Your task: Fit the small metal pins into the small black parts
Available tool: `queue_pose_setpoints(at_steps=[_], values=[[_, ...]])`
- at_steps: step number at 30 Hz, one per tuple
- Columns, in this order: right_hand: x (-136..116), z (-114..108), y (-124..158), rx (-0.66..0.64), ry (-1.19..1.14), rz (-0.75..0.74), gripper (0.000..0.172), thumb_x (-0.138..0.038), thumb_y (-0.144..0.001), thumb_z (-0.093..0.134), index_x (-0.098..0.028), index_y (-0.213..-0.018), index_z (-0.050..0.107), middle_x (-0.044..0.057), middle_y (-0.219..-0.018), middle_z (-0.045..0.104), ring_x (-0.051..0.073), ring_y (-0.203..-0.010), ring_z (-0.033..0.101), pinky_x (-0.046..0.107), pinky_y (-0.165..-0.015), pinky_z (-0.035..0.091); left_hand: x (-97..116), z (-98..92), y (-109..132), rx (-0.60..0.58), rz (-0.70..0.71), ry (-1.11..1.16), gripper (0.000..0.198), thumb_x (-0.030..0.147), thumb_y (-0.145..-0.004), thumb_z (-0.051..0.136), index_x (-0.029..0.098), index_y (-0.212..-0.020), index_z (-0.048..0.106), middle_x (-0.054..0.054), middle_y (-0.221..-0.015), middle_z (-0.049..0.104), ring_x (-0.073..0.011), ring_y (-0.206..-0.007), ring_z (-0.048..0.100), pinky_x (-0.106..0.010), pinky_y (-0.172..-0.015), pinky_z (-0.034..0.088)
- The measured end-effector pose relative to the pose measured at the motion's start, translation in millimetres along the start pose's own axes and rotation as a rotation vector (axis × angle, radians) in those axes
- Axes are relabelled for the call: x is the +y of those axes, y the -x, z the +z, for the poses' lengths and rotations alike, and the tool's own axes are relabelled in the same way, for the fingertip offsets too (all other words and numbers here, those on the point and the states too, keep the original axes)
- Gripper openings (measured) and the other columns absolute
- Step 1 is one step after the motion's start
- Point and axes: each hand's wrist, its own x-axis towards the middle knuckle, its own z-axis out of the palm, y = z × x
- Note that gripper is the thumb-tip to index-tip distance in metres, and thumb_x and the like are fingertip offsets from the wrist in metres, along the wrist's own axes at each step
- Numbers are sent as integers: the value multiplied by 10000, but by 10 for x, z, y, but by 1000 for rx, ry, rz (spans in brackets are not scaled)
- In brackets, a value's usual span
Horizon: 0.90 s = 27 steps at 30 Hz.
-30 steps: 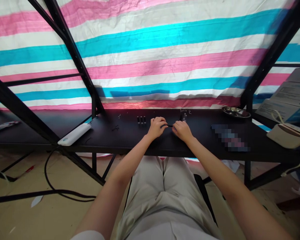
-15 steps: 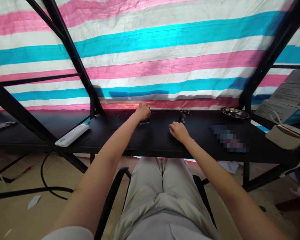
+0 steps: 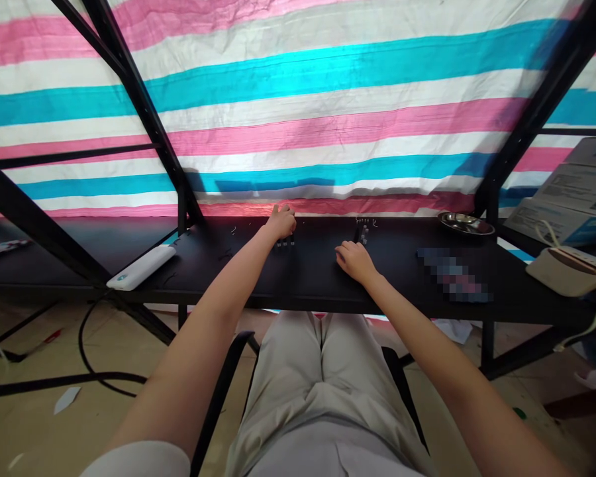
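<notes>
My left hand (image 3: pixel 282 224) reaches to the back of the black table (image 3: pixel 308 285). Its fingers bend downward, drawn together, and their tips are hidden. Just below that hand stand several small dark pieces with pale ends (image 3: pixel 285 243). Nearer to me and further right, my right hand (image 3: pixel 356 260) rests on the tabletop with its fingers curled in. Whatever they hold is too small or hidden to name. Right beyond its knuckles sit a few small greyish-clear pieces (image 3: pixel 364 234) beside a narrow dark shape. Tiny pale bits (image 3: pixel 365 220) lie in a row behind them.
A white oblong device (image 3: pixel 142 267) with a cable lies on the left. On the right are a shiny metal dish (image 3: pixel 465 223), a blurred-out flat item (image 3: pixel 454 275) and a cream pouch (image 3: pixel 566 270) with a strap. Black metal posts and a striped sheet (image 3: pixel 328 126) bound the table.
My left hand has shifted very slightly left. My right hand stays in the same place, and the objects on the table look unchanged.
</notes>
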Motion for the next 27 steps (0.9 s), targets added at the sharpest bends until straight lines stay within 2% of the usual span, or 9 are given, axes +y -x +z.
queue_pose_setpoints(at_steps=[6,10,15,20,27], values=[[-9,-23,-2,-6,-4,9,231,-172,-872,420,-135,-940,638,92,-860,592,197,-820,486,315,-706,277,-25,8,-13,-8,4,-45,59,233,-697,662,207,-688,714,-97,-986,613,-286,-1088,401,-522,-1008,209],[-9,-27,0,-14,-3,16,236,-169,-870,417,-137,-942,639,97,-867,591,201,-826,488,317,-707,279,-26,13,-22,-23,3,-37,61,219,-701,658,200,-689,714,-103,-1003,612,-290,-1089,400,-525,-1008,195],[5,-6,5,-14,-6,9,239,-169,-871,414,-135,-953,636,98,-878,592,199,-827,487,313,-711,275,-40,39,-36,16,18,-8,78,271,-681,683,199,-654,699,-97,-959,620,-288,-1074,399,-525,-1004,201],[7,-3,5,5,0,22,243,-177,-875,405,-136,-935,637,88,-862,599,194,-817,485,315,-705,269,-24,45,-56,0,16,-13,28,225,-657,705,198,-660,703,-96,-974,623,-292,-1079,412,-520,-1000,212],[2,-13,6,13,-2,75,244,-190,-870,404,-147,-905,642,94,-849,590,198,-807,482,316,-706,266,-21,61,-70,18,14,41,130,341,-690,691,215,-665,711,-99,-926,629,-294,-1077,424,-529,-1006,202]])
